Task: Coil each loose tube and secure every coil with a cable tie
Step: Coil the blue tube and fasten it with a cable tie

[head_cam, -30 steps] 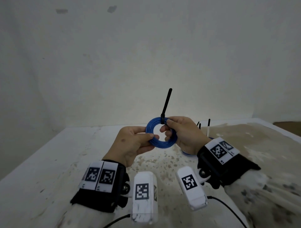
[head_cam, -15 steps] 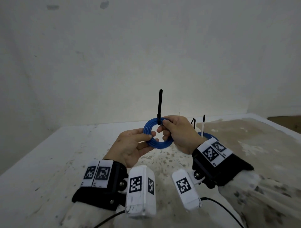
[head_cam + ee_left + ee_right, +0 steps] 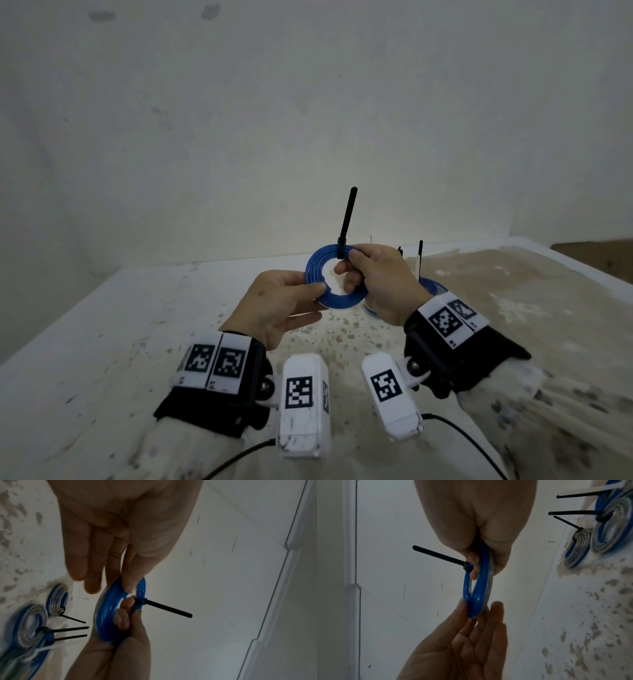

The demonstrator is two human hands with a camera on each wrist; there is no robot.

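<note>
A blue tube coil [image 3: 313,270] is held upright above the table between both hands. A black cable tie [image 3: 346,219] is cinched round its top, with the tail pointing up. My left hand [image 3: 320,294] pinches the coil's lower left edge between thumb and fingers. My right hand [image 3: 346,263] pinches the coil at the top right, just beside the tie's head. The left wrist view shows the coil [image 3: 109,609] and the tie [image 3: 168,609] with the right hand's fingers through the ring. In the right wrist view the coil [image 3: 481,588] is seen edge-on.
Several tied blue and clear coils [image 3: 29,626] lie on the table to the right, behind my right hand [image 3: 433,284], with black tie tails sticking up [image 3: 420,253] and a white tie [image 3: 39,651]. The worn white table [image 3: 102,342] meets a wall at the back.
Both hands have kept their hold on the coil. The tie's tail swung from leaning right to nearly upright, and the coil turned slightly.
</note>
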